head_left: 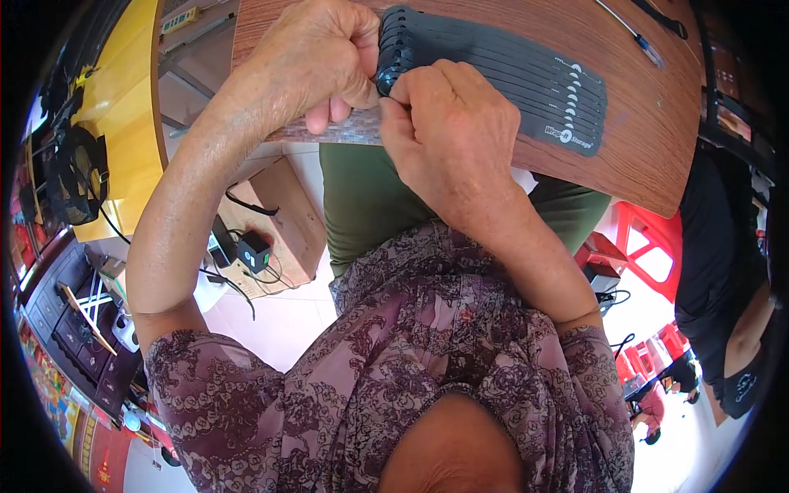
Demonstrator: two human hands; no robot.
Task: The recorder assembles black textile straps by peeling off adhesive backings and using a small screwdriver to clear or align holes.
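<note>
Straps (501, 78), dark grey and joined side by side in a flat panel with pale printed marks at one end, lie on a wood-grain tabletop (649, 156). Black loops line the panel's left end, partly covered by fingers. At that end, the left hand (325, 62) is curled, its fingertips drawn together against the loops; whether it grips one cannot be told, since the knuckles hide the contact. At the panel's near-left corner, the right hand (456, 123) has thumb and forefinger clamped on a black loop, with its other fingers folded out of sight.

Right of the panel, a pen (649, 51) is cut off by the upper edge, as is a black band (662, 18). Below and left of it, a cardboard box (283, 218) bears a black cube-shaped device (253, 251) among tangled cables. Far right, a black-clothed person (715, 246) is only partly visible, lost in the dark rim.
</note>
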